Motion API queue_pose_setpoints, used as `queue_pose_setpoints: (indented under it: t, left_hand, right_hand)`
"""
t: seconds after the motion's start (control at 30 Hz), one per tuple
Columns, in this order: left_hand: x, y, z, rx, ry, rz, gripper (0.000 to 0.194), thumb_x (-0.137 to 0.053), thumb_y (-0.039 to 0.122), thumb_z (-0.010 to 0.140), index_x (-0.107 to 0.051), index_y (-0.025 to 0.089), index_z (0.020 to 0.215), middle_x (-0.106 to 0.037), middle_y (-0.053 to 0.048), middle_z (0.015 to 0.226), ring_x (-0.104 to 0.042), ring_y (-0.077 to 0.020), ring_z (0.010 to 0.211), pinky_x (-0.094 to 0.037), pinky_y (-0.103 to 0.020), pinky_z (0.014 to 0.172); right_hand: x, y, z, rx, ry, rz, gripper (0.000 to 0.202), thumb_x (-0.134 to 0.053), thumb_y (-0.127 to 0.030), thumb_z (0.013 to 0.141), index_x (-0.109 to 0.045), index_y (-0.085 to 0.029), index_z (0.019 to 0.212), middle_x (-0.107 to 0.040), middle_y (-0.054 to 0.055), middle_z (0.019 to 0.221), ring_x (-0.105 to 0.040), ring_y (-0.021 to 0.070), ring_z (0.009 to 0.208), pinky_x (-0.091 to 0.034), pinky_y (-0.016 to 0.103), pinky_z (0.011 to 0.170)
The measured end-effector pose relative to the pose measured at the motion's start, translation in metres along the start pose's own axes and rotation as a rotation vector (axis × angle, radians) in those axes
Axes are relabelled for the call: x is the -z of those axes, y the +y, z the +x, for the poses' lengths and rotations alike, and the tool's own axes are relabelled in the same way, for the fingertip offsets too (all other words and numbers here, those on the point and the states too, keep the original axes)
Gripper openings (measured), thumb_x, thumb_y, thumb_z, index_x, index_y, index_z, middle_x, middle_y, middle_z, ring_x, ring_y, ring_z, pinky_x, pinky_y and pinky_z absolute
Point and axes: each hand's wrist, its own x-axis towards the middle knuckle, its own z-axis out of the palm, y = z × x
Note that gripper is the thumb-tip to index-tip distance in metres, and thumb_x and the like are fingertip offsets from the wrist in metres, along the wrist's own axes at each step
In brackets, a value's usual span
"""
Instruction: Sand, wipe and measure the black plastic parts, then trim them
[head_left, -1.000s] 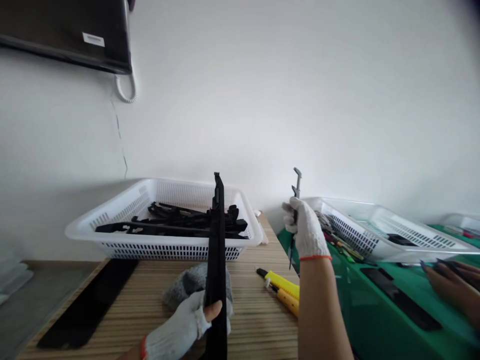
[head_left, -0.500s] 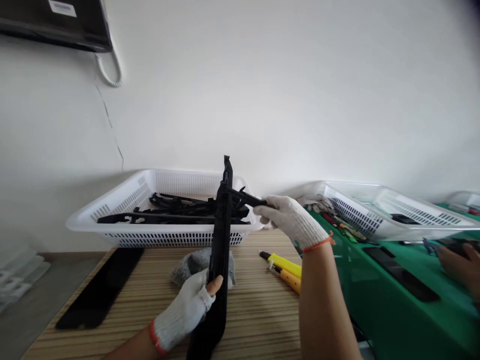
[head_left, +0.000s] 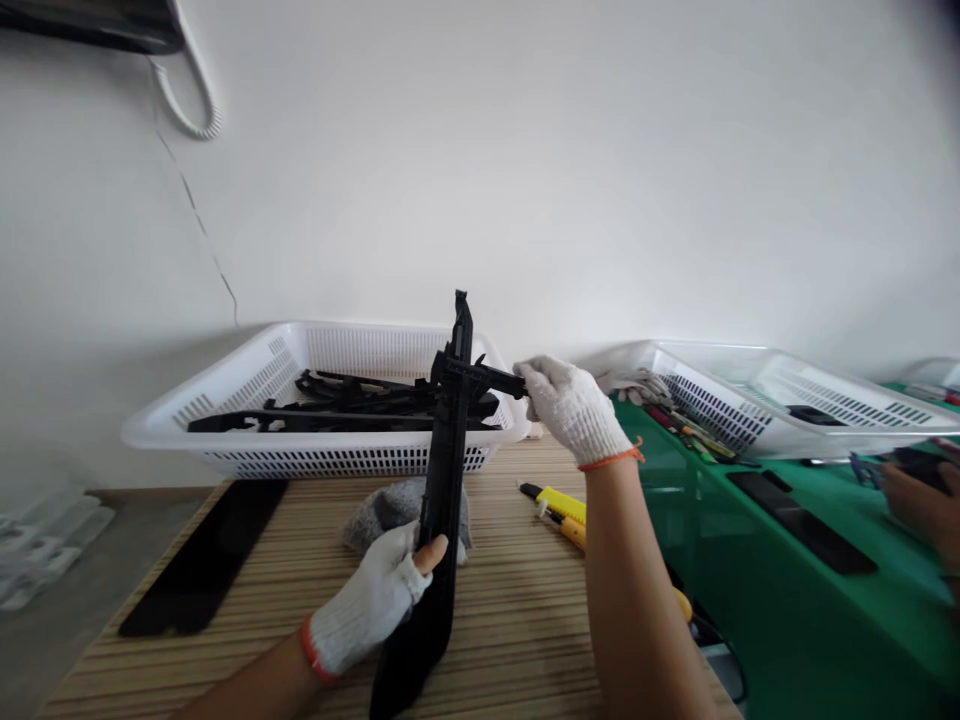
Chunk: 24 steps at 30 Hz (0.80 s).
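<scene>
A long black plastic trim piece (head_left: 444, 470) stands tilted up over the table. My left hand (head_left: 382, 585), in a white knit glove with the thumb tip bare, is closed around its lower part. My right hand (head_left: 566, 405), gloved too, pinches the end of a short black plastic strip (head_left: 495, 378), which crosses the trim piece near its top. Whether the strip is joined to the trim piece, I cannot tell. Behind it, a white slotted basket (head_left: 277, 462) holds several black plastic parts (head_left: 360, 400). A grey cloth (head_left: 375, 515) lies behind my left hand.
On the wooden table (head_left: 517, 620) lie a yellow utility knife (head_left: 562, 503), an orange-handled tool (head_left: 574, 532) and a flat black panel (head_left: 206, 560). At right, a green table (head_left: 720, 530) bears another white basket (head_left: 731, 415), gloves, pens and a black strip. Another person's hand (head_left: 919, 500) is at the far right.
My right hand has moved slightly left and up, still holding the short strip, whose angle against the trim piece has shifted a little. The view has tilted slightly. My left hand keeps its grip.
</scene>
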Motion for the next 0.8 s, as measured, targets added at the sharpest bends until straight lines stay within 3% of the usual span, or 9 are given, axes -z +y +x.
queue_pose_setpoints:
  t: [0.1,0.33,0.57,0.7,0.8]
  left_hand:
    - [-0.001,0.003,0.000,0.002,0.023,0.030,0.071,-0.064,0.088,0.077,-0.069,0.017,0.078,-0.053,0.000,0.068,-0.043,-0.0154,0.065,-0.037,-0.031,0.063]
    - [0.000,0.001,0.001,0.018,0.007,0.087,0.073,-0.059,0.090,0.078,-0.065,0.017,0.076,-0.051,0.000,0.067,-0.042,-0.0154,0.065,-0.035,-0.031,0.061]
    - [0.001,-0.003,0.002,0.045,0.006,0.065,0.074,-0.059,0.091,0.076,-0.064,0.018,0.076,-0.045,0.003,0.063,-0.037,-0.0137,0.060,-0.031,-0.030,0.057]
    - [0.001,-0.005,0.003,0.045,0.004,0.070,0.073,-0.059,0.090,0.077,-0.063,0.017,0.077,-0.045,0.002,0.064,-0.037,-0.0138,0.061,-0.031,-0.030,0.058]
    - [0.001,-0.002,0.002,0.041,0.016,0.067,0.073,-0.058,0.091,0.077,-0.061,0.018,0.076,-0.047,0.001,0.066,-0.039,-0.0144,0.063,-0.031,-0.030,0.059]
  right_hand:
    - [-0.001,-0.004,0.000,-0.070,-0.023,-0.053,0.042,-0.041,-0.044,0.094,-0.074,-0.021,0.106,-0.067,0.005,0.062,-0.066,0.0243,0.070,-0.041,0.034,0.068]
    - [-0.003,-0.004,0.003,-0.018,-0.089,-0.193,0.044,-0.041,-0.049,0.092,-0.071,-0.021,0.077,-0.068,0.009,0.067,-0.062,0.0244,0.071,-0.036,0.036,0.065]
    - [-0.003,-0.002,0.003,-0.042,-0.182,-0.176,0.049,-0.039,-0.054,0.092,-0.070,-0.021,0.075,-0.074,0.012,0.079,-0.065,0.0275,0.079,-0.039,0.037,0.069]
    - [0.000,0.005,0.003,0.018,-0.060,-0.117,0.050,-0.035,-0.052,0.095,-0.067,-0.020,0.075,-0.068,0.011,0.072,-0.061,0.0242,0.072,-0.039,0.036,0.066]
    - [0.004,0.003,0.000,0.073,0.021,0.097,0.055,-0.028,-0.054,0.099,-0.065,-0.020,0.077,-0.059,0.006,0.064,-0.054,0.0196,0.063,-0.041,0.035,0.064]
